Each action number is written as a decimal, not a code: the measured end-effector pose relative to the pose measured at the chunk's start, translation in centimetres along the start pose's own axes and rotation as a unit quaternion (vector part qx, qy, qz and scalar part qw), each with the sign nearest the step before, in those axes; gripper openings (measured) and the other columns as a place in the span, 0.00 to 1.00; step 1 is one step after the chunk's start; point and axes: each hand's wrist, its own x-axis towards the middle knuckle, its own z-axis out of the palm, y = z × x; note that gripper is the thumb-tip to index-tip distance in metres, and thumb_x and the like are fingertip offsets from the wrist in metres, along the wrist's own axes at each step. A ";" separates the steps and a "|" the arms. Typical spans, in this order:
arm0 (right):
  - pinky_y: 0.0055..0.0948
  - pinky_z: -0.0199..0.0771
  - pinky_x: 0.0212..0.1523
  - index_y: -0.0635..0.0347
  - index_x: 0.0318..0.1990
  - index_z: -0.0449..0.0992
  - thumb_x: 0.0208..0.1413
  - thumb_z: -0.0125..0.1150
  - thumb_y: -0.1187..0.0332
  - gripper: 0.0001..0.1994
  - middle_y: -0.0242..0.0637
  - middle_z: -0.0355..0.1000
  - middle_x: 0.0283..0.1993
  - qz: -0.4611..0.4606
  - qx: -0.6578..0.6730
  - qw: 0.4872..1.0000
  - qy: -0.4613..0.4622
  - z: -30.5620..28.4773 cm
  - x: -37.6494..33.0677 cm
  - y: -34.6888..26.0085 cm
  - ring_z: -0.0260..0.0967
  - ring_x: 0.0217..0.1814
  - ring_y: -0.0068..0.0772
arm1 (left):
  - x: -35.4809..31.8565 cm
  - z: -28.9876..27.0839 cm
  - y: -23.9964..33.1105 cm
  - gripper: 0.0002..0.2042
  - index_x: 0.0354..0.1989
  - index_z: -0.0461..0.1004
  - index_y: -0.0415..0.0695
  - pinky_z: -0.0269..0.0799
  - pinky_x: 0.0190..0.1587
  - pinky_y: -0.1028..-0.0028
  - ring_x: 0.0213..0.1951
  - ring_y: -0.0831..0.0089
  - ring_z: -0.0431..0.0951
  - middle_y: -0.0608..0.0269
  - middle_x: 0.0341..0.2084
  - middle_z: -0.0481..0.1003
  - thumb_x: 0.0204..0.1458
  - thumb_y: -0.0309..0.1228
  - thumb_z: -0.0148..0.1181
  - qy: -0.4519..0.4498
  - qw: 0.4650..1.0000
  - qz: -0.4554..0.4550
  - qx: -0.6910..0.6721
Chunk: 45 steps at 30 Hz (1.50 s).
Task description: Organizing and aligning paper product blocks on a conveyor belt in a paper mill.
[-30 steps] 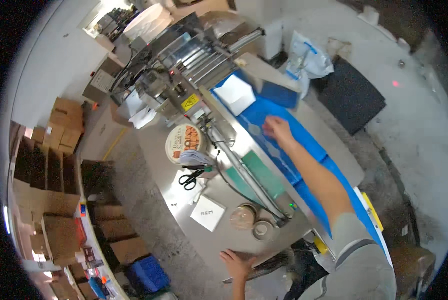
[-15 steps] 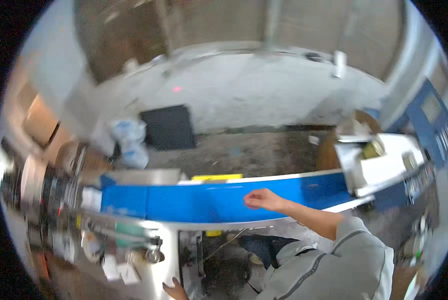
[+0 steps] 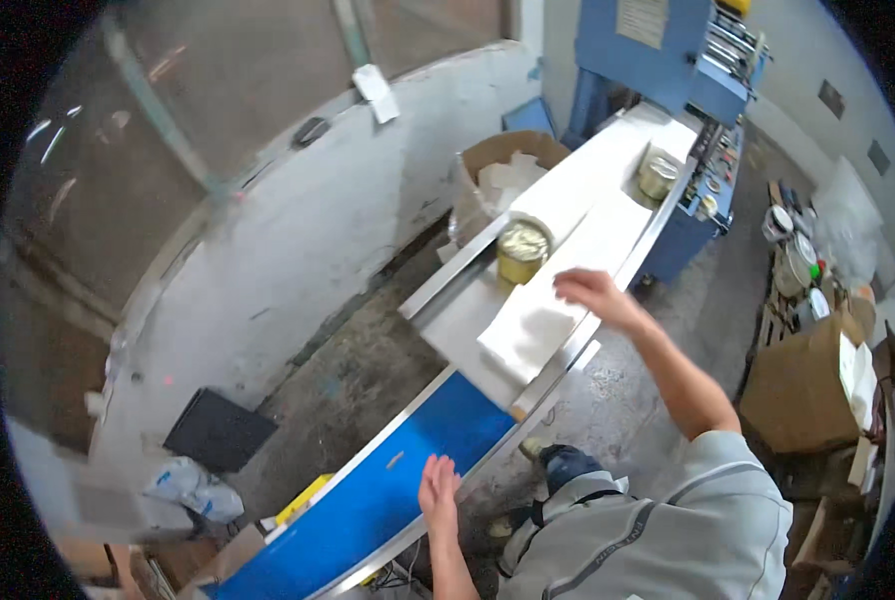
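A person in a pale grey shirt, seen from above, holds both bare hands out over two joined work surfaces. The right hand is above a long white sheet on a metal worktop with raised edges. The sheet's long axis runs diagonally, from lower left to upper right, and the hand is over its nearer half, with a soft shadow on the white beside the fingers. A yellowish tin with a shiny silvery top stands upright near the fingertips, to their upper left and apart from them. The right hand is much nearer to sheet and tin than the left hand.

The right grip is loosely spread, fingers reaching left and slightly bent, with nothing visible in it; whether it touches the sheet cannot be told. The left grip is also open and holds nothing visible, its fingers pointing up over the edge of a blue belt.

Farther up the worktop, a second tin stands by the right edge, close to a blue machine.
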 end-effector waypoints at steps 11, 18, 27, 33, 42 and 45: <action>0.25 0.71 0.47 0.64 0.55 0.72 0.56 0.56 0.39 0.34 0.37 0.74 0.47 0.302 -0.061 0.951 -0.033 -27.3 14.0 9.9 0.71 0.47 0.28 | 11.6 13.5 1.5 0.37 0.67 0.52 0.41 0.57 0.62 0.55 0.64 0.59 0.60 0.55 0.64 0.59 0.59 0.58 0.47 -0.152 0.978 -0.135 -0.049; 0.27 0.68 0.49 0.66 0.52 0.74 0.54 0.56 0.37 0.36 0.37 0.74 0.44 0.249 -0.109 0.959 -0.076 -21.8 12.1 9.7 0.70 0.48 0.28 | 10.4 11.7 0.8 0.27 0.61 0.61 0.34 0.65 0.59 0.63 0.57 0.63 0.69 0.55 0.56 0.68 0.58 0.36 0.59 -0.110 0.967 -0.129 -0.191; 0.34 0.64 0.61 0.66 0.58 0.69 0.58 0.61 0.63 0.23 0.44 0.69 0.59 -0.089 -0.011 0.996 -0.012 -1.5 3.0 -3.5 0.64 0.62 0.34 | 0.2 3.8 6.9 0.26 0.52 0.67 0.35 0.71 0.49 0.72 0.46 0.72 0.75 0.59 0.47 0.74 0.44 0.23 0.70 0.045 0.981 0.163 0.098; 0.38 0.62 0.64 0.60 0.66 0.59 0.62 0.48 0.43 0.34 0.43 0.66 0.62 0.031 0.244 0.897 -0.366 23.9 -5.4 -5.8 0.63 0.65 0.37 | -11.5 -6.1 9.7 0.30 0.56 0.66 0.38 0.69 0.52 0.71 0.50 0.73 0.73 0.60 0.49 0.73 0.43 0.23 0.71 0.008 0.984 0.170 -0.050; 0.43 0.51 0.68 0.57 0.72 0.41 0.38 0.73 0.41 0.60 0.46 0.56 0.68 0.010 0.263 0.739 -0.620 41.6 -20.7 -14.8 0.55 0.69 0.39 | -26.5 -21.4 6.2 0.30 0.56 0.67 0.34 0.69 0.50 0.71 0.47 0.72 0.74 0.57 0.46 0.75 0.41 0.23 0.71 0.176 0.966 0.189 0.011; 0.42 0.50 0.69 0.56 0.73 0.36 0.35 0.80 0.53 0.63 0.49 0.55 0.68 -0.032 0.215 0.720 -0.659 46.6 -24.2 -16.2 0.54 0.69 0.40 | -30.7 -24.4 5.5 0.28 0.56 0.66 0.32 0.70 0.48 0.73 0.47 0.72 0.74 0.56 0.46 0.74 0.45 0.25 0.69 0.202 0.963 0.161 -0.072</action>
